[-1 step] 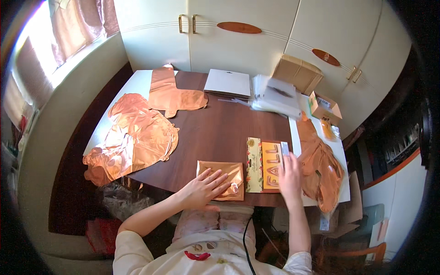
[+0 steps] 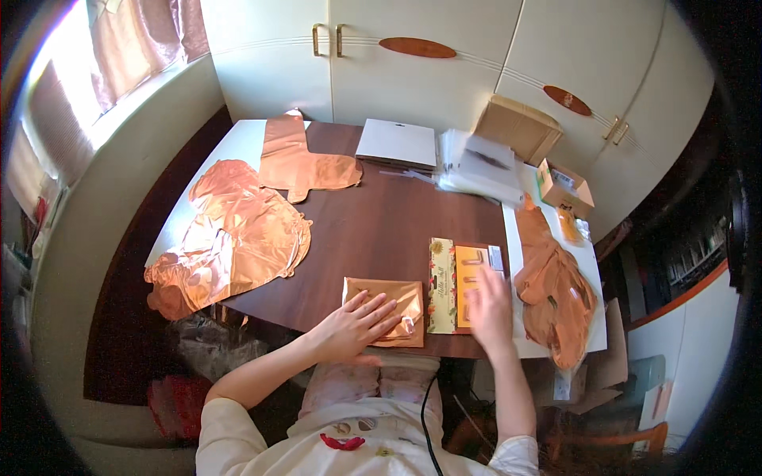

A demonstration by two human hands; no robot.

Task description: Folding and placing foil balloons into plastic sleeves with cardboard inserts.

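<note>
My left hand (image 2: 355, 327) lies flat on a folded copper-coloured foil packet (image 2: 407, 300) at the table's front edge, its fingers spread. My right hand (image 2: 491, 312) is over a flat yellow card (image 2: 468, 252) with balloon-letter printing and a small white label (image 2: 495, 258) at its top corner. Its fingers are slightly bent and a little blurred, with nothing visible in them, and they cover part of the print. Whether they touch the card I cannot tell. A cream header strip (image 2: 441, 295) with a leafy border runs along the card's left side.
Flat copper foil balloons (image 2: 246, 222) spread over the table's left side, with an angular one (image 2: 309, 163) behind. Another foil balloon (image 2: 556, 278) lies at the right. White boards (image 2: 394, 143), clear plastic sleeves (image 2: 480, 170) and cardboard boxes (image 2: 517, 125) stand at the back.
My right hand has moved left, off the white label and over the card's printed letters. My left hand stays on the foil packet.
</note>
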